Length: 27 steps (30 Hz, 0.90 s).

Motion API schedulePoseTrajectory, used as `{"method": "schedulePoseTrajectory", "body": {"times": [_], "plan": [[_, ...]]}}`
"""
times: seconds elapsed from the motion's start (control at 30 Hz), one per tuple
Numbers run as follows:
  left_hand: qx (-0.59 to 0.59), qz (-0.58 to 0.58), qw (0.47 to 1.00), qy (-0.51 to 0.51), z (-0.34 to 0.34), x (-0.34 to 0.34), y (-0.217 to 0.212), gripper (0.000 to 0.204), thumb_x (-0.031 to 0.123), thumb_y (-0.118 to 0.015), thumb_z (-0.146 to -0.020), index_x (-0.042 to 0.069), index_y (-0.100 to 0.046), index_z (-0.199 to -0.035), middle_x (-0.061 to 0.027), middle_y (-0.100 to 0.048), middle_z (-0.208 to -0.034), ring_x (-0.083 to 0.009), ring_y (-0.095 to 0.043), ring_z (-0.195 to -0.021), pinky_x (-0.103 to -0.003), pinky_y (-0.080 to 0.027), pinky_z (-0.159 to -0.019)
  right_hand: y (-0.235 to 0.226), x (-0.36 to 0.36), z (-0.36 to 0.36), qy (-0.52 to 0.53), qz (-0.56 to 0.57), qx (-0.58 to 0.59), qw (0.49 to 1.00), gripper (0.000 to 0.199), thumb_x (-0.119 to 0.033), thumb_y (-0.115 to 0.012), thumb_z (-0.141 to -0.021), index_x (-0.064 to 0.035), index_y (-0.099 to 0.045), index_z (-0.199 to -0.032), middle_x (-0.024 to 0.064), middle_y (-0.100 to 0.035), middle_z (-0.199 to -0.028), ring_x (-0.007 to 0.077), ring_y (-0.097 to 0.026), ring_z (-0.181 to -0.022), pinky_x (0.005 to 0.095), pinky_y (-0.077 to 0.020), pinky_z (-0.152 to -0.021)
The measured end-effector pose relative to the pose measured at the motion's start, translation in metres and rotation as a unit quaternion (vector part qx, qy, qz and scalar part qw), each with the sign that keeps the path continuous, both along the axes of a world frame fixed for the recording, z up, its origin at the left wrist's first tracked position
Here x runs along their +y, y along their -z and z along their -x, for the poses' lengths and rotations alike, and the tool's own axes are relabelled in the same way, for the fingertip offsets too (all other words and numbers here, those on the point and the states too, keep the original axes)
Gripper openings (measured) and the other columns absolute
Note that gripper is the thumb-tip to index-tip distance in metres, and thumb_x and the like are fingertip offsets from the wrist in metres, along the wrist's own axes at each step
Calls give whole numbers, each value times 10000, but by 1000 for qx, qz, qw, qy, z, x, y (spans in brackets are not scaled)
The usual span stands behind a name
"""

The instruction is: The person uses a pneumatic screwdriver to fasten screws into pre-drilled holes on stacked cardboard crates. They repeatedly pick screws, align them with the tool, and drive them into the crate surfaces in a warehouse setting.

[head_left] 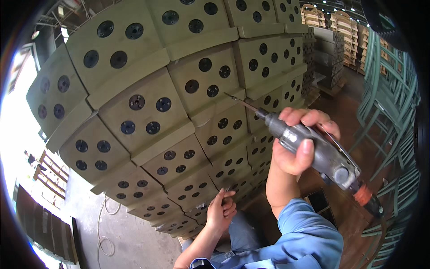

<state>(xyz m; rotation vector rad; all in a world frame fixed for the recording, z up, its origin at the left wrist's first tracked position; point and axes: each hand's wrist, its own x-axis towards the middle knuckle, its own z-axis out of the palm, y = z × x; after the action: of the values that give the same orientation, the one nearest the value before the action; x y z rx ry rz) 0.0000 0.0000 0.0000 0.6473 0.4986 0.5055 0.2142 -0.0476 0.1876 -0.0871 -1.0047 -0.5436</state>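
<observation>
The stacked square wooden seat panels (148,112) were dull olive-tan, each marked with a cluster of four round black discs. The slim metal pneumatic screwdriver (313,148) was dark grey, with an orange band near its hose end. The long shirt sleeves (304,237) were light blue. The stacked metal chair frames (389,112) were pale green, and the concrete floor (125,237) was grey.

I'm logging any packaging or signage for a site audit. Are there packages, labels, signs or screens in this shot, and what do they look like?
None that I can make out: only stacked olive seat panels with round black fittings, and a grey power screwdriver in the right hand.
</observation>
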Motion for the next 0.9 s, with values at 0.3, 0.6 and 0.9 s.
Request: {"method": "schedulePoseTrajectory", "body": {"times": [0.3,0.6,0.9], "plan": [[60,57,993,-89,32,26,43,346,322,-483,-1107,34,-672,-1073,50,-302,-587,-86,-263,-474,-261,-217,-437,5,34,-7,-3,6,-3,1000,518,-206,-712,-917,-126,-364,-1292,152,-549,-1103,276,-633,-810,509,-595,-745],[64,36,994,-82,28,22,51,327,307,-495,-1102,28,-663,-1069,46,-305,-581,-87,-273,-472,-261,-223,-441,2,46,-10,15,12,-41,999,489,-137,-680,-921,-111,-363,-1293,176,-560,-1094,275,-633,-797,496,-602,-743],[77,31,992,-91,32,23,54,327,314,-500,-1099,32,-661,-1066,47,-314,-589,-83,-281,-473,-256,-231,-445,-3,51,-8,18,-5,-36,999,496,-159,-699,-934,-100,-360,-1292,184,-562,-1092,271,-636,-779,484,-607,-716]]}}
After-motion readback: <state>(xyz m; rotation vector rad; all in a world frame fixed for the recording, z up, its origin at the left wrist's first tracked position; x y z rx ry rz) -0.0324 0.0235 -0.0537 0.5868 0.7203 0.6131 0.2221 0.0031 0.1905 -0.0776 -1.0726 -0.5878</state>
